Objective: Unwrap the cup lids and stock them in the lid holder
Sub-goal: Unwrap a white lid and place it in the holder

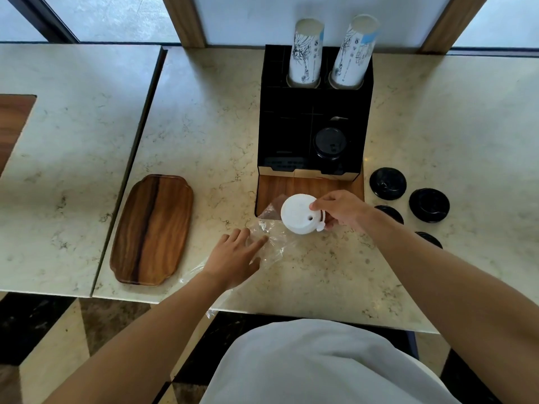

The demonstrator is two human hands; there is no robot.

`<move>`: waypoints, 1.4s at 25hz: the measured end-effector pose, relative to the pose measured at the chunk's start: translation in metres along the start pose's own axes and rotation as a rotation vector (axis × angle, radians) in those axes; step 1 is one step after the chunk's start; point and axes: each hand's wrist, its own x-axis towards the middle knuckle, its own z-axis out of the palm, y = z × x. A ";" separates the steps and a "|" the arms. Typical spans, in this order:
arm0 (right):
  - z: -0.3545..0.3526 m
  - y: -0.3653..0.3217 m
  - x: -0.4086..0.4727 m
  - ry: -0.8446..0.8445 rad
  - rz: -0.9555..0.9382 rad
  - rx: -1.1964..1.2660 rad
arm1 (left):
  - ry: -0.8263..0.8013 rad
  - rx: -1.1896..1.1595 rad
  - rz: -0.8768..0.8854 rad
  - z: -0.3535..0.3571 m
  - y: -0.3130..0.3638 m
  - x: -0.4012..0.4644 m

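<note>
My right hand (342,209) grips a stack of white cup lids (299,214) by its right edge, just in front of the black lid holder (313,112). The stack is partly out of a clear plastic wrapper (269,246) that lies crumpled on the marble counter. My left hand (236,258) rests flat on the wrapper with its fingers straight. A stack of black lids (330,142) stands in the holder's front right slot.
Several loose black lids (388,183) lie on the counter to the right of the holder. Two stacks of paper cups (306,51) stand in the holder's back slots. A wooden tray (153,228) lies to the left. The counter's front edge (291,312) runs just below my arms.
</note>
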 end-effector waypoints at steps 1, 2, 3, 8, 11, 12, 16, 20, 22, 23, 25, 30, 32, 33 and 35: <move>0.000 -0.002 0.000 -0.009 0.005 0.049 | -0.009 0.008 -0.026 0.000 -0.001 -0.001; 0.000 -0.006 0.000 -0.019 0.007 0.104 | -0.016 0.011 -0.052 0.000 -0.003 -0.002; 0.000 -0.010 -0.001 -0.023 0.003 0.154 | -0.022 0.008 -0.080 -0.001 -0.005 -0.002; 0.004 -0.037 0.001 0.016 -0.093 0.321 | -0.043 -0.064 -0.248 -0.001 -0.014 -0.005; 0.003 -0.056 0.004 0.041 -0.177 0.417 | -0.043 -0.110 -0.340 -0.002 -0.019 -0.002; 0.003 -0.063 0.006 0.070 -0.196 0.422 | -0.039 -0.127 -0.368 -0.003 -0.020 0.000; 0.011 -0.090 0.020 0.300 -0.225 0.302 | -0.007 -0.163 -0.416 -0.008 -0.025 0.008; 0.023 -0.109 0.033 0.454 -0.241 0.214 | 0.014 -0.162 -0.424 -0.009 -0.032 0.012; 0.030 -0.114 0.041 0.481 -0.270 0.123 | 0.023 -0.146 -0.435 -0.008 -0.035 0.014; 0.033 -0.116 0.045 0.491 -0.278 0.065 | 0.029 -0.139 -0.442 -0.008 -0.036 0.014; 0.038 -0.118 0.052 0.505 -0.276 -0.028 | 0.043 -0.118 -0.444 -0.008 -0.039 0.017; 0.040 -0.124 0.062 0.537 -0.261 -0.164 | 0.062 -0.179 -0.440 -0.010 -0.045 0.025; 0.040 -0.124 0.064 0.548 -0.258 -0.199 | 0.076 -0.206 -0.438 -0.012 -0.047 0.029; 0.040 -0.124 0.065 0.548 -0.260 -0.210 | 0.075 -0.217 -0.435 -0.014 -0.048 0.032; 0.040 -0.124 0.066 0.545 -0.268 -0.214 | 0.075 -0.227 -0.434 -0.016 -0.049 0.039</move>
